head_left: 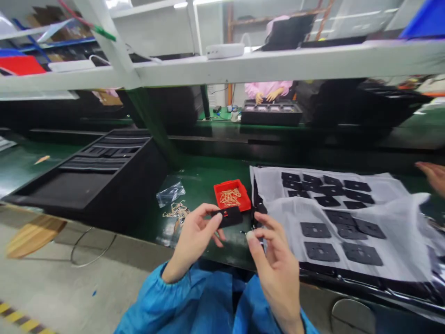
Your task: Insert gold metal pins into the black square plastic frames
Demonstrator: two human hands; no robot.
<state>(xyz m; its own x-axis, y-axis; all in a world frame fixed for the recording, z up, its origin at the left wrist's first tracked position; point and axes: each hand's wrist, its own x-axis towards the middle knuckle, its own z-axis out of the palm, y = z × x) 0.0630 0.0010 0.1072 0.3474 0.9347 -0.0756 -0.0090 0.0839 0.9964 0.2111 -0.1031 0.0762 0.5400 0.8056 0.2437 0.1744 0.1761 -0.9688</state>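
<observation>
My left hand pinches a thin black rectangular plate between thumb and fingers. The plate is tilted and has a small opening near its middle, with a bit of red showing there. To its right, my right hand is raised with thumb and a finger brought together and the index finger lifted. A tiny dark bit shows by the thumb tip; whether it is held or lies behind cannot be told. Just beyond the plate sits a red tray of small gold-coloured pieces.
More small metal pieces and a clear plastic bag lie left of the tray. Several black plates rest on white foam sheets at right. A large black compartment box stands left. Another person's hand enters at right.
</observation>
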